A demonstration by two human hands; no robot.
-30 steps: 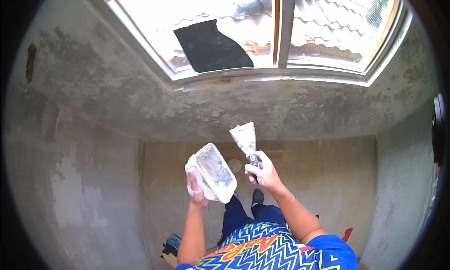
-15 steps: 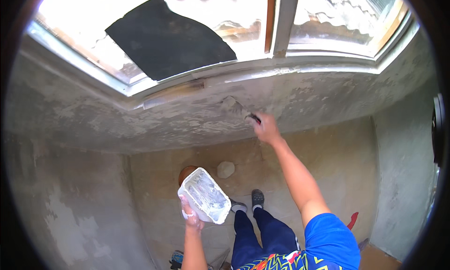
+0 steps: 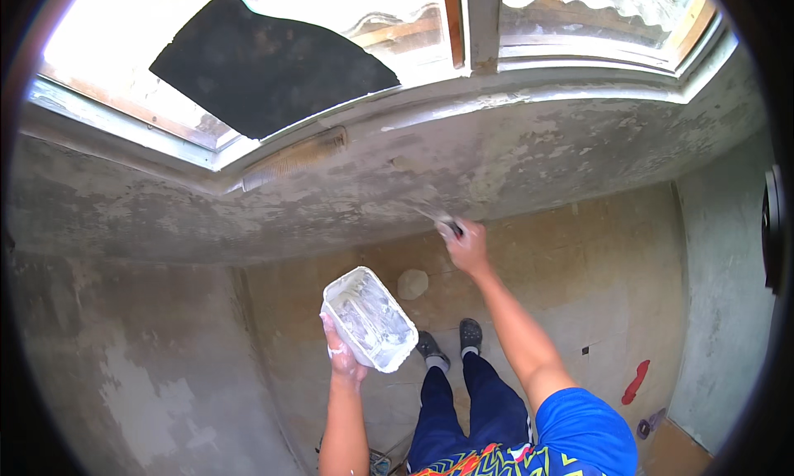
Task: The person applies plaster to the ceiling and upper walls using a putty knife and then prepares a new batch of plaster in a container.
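My right hand (image 3: pixel 468 246) grips the dark handle of a putty knife (image 3: pixel 437 218). Its blade, blurred by motion, points up and left at the lower part of the patchy grey wall (image 3: pixel 529 162) under the window. Whether the blade touches the wall I cannot tell. A damp-looking patch (image 3: pixel 403 163) shows on the wall above the blade. In my left hand (image 3: pixel 342 350), smeared with white, is a white rectangular plastic tub (image 3: pixel 351 339), tilted with its mouth up. White putty coats the inside of the tub.
A window (image 3: pixel 484 29) with a dark cut sheet (image 3: pixel 281 66) against it spans the top. On the floor (image 3: pixel 579 269) lie a pale round piece (image 3: pixel 413 284) beyond the tub and a red object (image 3: pixel 636 382) at the right. My feet in dark clogs (image 3: pixel 470 335) stand nearby.
The putty knife has moved down the wall, from near the patch toward the floor, and my right hand dropped slightly with it. The view has shifted; the tub stays in my left hand.
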